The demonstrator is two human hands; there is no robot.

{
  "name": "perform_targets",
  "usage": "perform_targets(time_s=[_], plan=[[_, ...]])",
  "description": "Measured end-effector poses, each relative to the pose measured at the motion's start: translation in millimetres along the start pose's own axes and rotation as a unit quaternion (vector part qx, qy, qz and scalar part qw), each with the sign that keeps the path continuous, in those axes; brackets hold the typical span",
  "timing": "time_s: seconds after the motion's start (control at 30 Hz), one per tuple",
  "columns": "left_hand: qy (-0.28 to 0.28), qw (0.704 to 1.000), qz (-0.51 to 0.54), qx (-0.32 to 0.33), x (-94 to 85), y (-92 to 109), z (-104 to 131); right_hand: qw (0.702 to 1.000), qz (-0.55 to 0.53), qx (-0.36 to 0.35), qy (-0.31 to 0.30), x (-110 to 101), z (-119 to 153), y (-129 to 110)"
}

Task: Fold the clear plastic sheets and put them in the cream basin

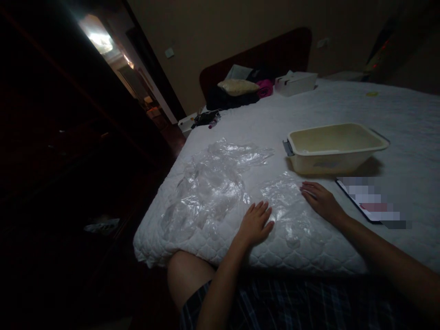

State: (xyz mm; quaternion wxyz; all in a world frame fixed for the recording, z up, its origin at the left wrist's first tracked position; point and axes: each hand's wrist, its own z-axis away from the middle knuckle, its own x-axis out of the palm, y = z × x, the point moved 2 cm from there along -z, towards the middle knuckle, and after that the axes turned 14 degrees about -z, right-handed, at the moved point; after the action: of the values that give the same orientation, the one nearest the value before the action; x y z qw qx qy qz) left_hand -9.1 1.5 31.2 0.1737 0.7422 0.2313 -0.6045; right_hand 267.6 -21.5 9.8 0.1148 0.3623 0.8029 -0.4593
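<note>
My left hand (pixel 256 223) rests at the left edge of a clear plastic bag (pixel 288 206) on the bed, palm down, with its fingers spread. At the bag's right side lies my right hand (pixel 319 200), its fingers stretched out toward the plastic; nothing shows in its grasp. To the left of my left hand, a larger heap of crumpled clear plastic bags (pixel 209 192) covers part of the quilted bedspread (pixel 240 254). A cream plastic basin (pixel 330 162) with grey handles stands just beyond my right hand.
Right of my right hand lies a dark-edged flat object (pixel 367 206), its face blurred out. Toward the headboard (pixel 288 46) are a white box (pixel 297 83), a pale cushion (pixel 238 87) and dark clothes (pixel 227 100). A doorway (pixel 137 68) opens at the upper left.
</note>
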Motion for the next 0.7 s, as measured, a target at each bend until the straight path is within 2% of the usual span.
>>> perform_targets(time_s=[0.13,0.23,0.27,0.37,0.47,0.6,0.7], plan=[[0.008,1.0,0.013,-0.014,1.4,-1,-1,0.996,0.013,0.037,0.078,-14,-10,-11],[0.018,0.999,0.033,-0.025,-0.3,-1,-1,0.998,0.001,0.025,0.062,-15,-15,-42],[0.024,0.998,0.041,-0.028,-1.2,-1,0,0.999,-0.01,0.008,0.039,-12,-16,-56],[0.05,0.996,0.073,-0.029,-2.7,-4,1,0.992,-0.035,-0.078,-0.098,6,-9,-98],[0.071,0.989,0.127,-0.036,0.1,-10,3,0.973,-0.029,-0.132,-0.187,25,6,-124],[0.09,0.962,0.24,-0.097,9.5,-20,4,0.95,0.013,-0.191,-0.247,44,25,-135],[0.121,0.931,0.314,-0.138,14.8,-24,3,0.939,0.02,-0.23,-0.256,54,34,-140]])
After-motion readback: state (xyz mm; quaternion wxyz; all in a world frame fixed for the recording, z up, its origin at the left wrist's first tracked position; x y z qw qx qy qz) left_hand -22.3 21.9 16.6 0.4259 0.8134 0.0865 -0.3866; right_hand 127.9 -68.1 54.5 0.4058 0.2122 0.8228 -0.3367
